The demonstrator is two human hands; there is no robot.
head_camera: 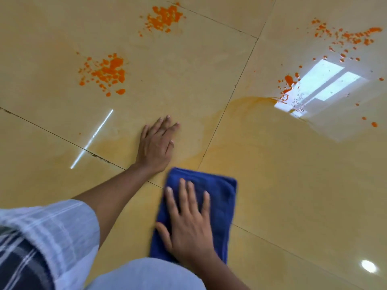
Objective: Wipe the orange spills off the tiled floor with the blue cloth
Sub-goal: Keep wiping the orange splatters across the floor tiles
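Observation:
A folded blue cloth [219,197] lies flat on the glossy beige tiled floor [293,185]. My right hand [188,222] presses down on the cloth with fingers spread. My left hand [156,143] rests flat on the bare floor just beyond the cloth, fingers together. Orange spills remain farther away: one patch [106,74] at far left, another patch [163,17] near the top, and a scattered trail [345,36] at the upper right with drops running down to a blob [290,80]. A pale orange smear [247,105] curves across the tiles ahead of my left hand.
Dark grout lines cross the floor. A bright window reflection [322,84] sits on the right tile and a lamp reflection [369,266] at the lower right. My knee in pale trousers [144,275] and a checked sleeve [48,233] fill the bottom left.

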